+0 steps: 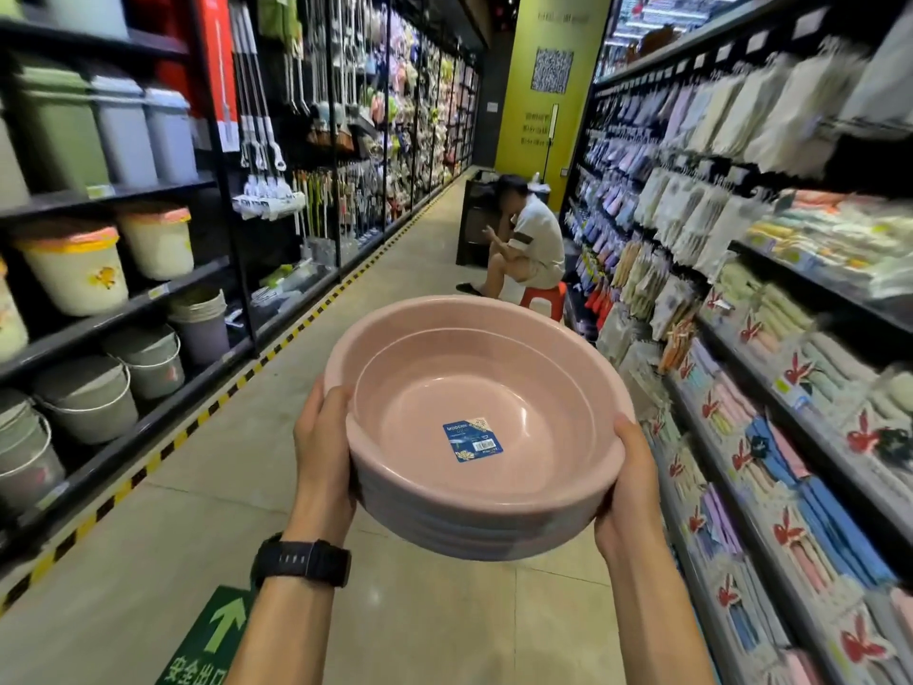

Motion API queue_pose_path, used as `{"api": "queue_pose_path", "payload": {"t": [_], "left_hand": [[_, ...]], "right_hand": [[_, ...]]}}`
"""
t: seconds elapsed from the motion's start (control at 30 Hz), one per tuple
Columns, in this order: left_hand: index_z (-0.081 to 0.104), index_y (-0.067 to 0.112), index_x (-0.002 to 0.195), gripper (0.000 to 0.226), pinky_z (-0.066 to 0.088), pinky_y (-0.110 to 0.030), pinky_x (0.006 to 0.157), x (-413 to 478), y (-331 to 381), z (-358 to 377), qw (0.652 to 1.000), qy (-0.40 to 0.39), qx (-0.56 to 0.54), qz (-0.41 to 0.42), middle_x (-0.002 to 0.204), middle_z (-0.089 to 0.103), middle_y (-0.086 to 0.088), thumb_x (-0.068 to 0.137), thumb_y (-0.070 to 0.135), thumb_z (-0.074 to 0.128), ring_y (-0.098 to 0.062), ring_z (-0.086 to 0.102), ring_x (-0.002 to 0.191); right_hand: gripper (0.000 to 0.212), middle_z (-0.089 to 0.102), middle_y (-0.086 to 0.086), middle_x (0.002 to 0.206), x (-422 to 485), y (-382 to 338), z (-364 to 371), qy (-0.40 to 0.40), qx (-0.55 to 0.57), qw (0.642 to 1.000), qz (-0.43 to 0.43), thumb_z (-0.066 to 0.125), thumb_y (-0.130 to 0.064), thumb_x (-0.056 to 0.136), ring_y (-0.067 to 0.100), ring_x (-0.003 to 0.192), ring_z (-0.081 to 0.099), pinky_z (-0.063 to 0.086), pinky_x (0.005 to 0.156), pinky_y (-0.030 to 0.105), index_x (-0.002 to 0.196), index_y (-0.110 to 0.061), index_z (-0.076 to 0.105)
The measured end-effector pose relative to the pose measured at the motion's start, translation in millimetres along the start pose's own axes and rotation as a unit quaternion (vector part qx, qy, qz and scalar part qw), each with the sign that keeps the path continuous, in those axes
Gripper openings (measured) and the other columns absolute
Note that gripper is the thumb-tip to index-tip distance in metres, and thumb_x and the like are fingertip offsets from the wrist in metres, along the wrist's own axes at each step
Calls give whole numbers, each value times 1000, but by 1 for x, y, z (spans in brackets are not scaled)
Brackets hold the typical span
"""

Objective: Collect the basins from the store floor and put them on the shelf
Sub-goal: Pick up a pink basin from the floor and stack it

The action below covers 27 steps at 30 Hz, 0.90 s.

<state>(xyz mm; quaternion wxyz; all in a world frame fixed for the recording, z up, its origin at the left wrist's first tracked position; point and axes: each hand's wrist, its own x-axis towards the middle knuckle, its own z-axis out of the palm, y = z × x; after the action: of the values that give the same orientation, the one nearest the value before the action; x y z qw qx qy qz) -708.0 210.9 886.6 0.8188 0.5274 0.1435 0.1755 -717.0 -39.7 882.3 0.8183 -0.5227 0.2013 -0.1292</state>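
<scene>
A stack of pink round basins [474, 388], nested one inside another, hangs in front of me at chest height over the aisle floor. A blue label is stuck inside the top basin. My left hand [323, 437] grips the stack's left rim, with a black watch on that wrist. My right hand [630, 482] grips the right rim. The dark shelf [148, 299] on my left carries buckets and bins.
A person sits on a red stool [546, 298] ahead on the right of the aisle, beside a black cart [474, 224]. Towel racks [790, 388] line the right side. A yellow-black stripe [237, 383] edges the left shelving. A green arrow sticker [217, 635] lies on the floor.
</scene>
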Motion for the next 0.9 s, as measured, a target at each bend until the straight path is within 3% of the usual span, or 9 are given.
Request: {"api": "queue_pose_path", "payload": {"t": [0.37,0.5,0.63,0.77,0.9], "left_hand": [[72,20,113,37,54,-34,65,2,25,1,999,-34,-21,-22,99,75,-8,82,26,55,-21,69,79],[72,18,114,36,52,-30,55,4,30,3,999,-23,-15,-23,88,74,-3,84,28,55,-16,68,69],[73,18,110,32,53,-28,53,5,35,-2,999,5,-23,-23,89,75,-4,86,29,55,-14,69,68],[71,17,109,35,53,-40,74,3,39,-18,997,60,-38,-12,101,74,-9,81,32,58,-25,68,88],[70,18,118,42,54,-42,80,-5,47,-45,989,141,-37,30,111,73,-11,81,31,55,-27,67,96]], "right_hand": [[28,72,10,111,-18,-26,14,-1,16,999,-34,56,-34,89,29,102,67,53,89,47,111,-25,70],[28,73,11,108,-18,-33,19,-4,16,999,-32,56,-35,89,29,98,69,55,81,42,110,-23,71],[28,73,9,108,-10,-36,30,-34,1,999,-42,54,-32,91,29,102,68,55,88,48,113,-25,70],[29,75,5,104,2,-32,56,-81,-16,996,-27,56,-32,89,26,99,68,55,78,39,112,-25,71],[32,74,6,106,9,-14,90,-149,-36,988,24,58,-31,85,29,102,68,55,86,45,113,-20,71]]}}
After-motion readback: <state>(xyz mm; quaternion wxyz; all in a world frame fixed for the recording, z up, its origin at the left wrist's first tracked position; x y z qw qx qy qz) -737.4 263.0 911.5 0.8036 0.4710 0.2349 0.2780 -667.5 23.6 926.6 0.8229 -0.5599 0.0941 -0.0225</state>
